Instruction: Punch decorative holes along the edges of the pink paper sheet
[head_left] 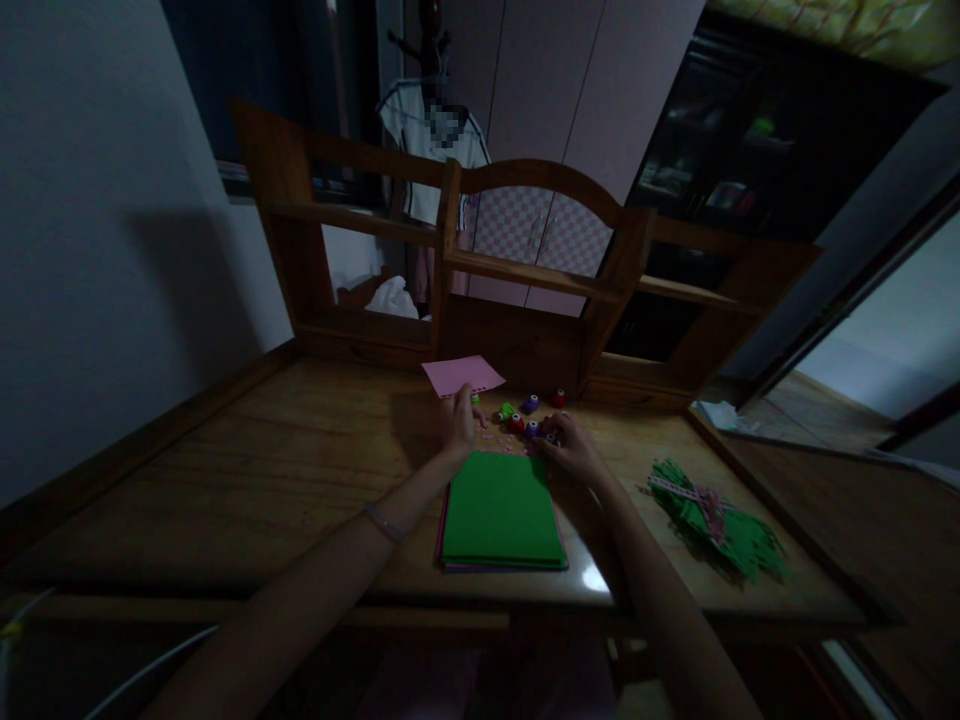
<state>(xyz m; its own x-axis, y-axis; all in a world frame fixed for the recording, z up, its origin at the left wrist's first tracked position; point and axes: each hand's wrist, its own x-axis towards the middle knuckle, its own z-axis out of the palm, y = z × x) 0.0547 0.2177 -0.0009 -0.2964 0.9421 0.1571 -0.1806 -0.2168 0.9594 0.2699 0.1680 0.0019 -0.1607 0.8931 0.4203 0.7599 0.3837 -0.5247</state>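
My left hand [463, 428] is closed on the near edge of a pink sheet of paper [463, 374], which is tilted up and has a row of small holes along that edge. My right hand [571, 448] is bent around a small dark purple craft punch [550, 438], its fingertips partly hidden. Between the hands stand more small punches: a red punch [516, 424], a purple punch [532, 429] and a green punch [505, 412]. Small pink paper bits [504, 440] lie scattered around them. In front of me rests a stack of green sheets [501, 508], with other colours showing underneath.
On the right lies a heap of green paper strips [720, 530] topped with pink strips [711, 510]. Behind the punches rises a wooden shelf unit [517, 335] along the back of the wooden table [300, 460]. Another red punch [559, 397] stands farther back.
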